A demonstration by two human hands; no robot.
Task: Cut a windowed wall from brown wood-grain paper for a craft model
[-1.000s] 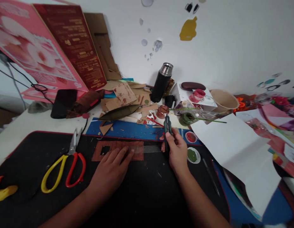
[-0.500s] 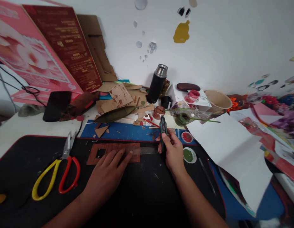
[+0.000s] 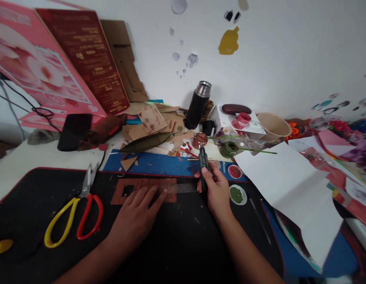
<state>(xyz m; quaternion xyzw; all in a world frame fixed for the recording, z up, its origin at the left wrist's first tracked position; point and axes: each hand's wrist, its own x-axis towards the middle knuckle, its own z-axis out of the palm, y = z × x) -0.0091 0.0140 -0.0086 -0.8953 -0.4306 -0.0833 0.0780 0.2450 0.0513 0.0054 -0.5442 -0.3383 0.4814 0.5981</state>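
Note:
My left hand (image 3: 138, 211) lies flat with fingers stretched over a reddish-brown rectangular piece (image 3: 119, 193), which has a square hole near its left end. Under those fingertips a clear ruler (image 3: 185, 188) crosses the piece and sticks out to the right. My right hand (image 3: 216, 191) grips a dark green and black utility knife (image 3: 203, 163), its thin metal tip pointing away from me. The knife is held upright-tilted near the ruler's right end, apart from the brown piece. Whether the right fingers touch the ruler, I cannot tell.
Scissors (image 3: 86, 197) with yellow and red handles lie open on the black mat (image 3: 177, 248). Cardboard scraps (image 3: 151, 118), a black flask (image 3: 197, 104) and paint jars (image 3: 229, 149) stand behind. A green paint lid (image 3: 238, 194) and white paper (image 3: 292, 189) lie to the right.
The whole scene sits slightly further right in the view. Both hands, the knife and the brown piece keep nearly the same places relative to each other.

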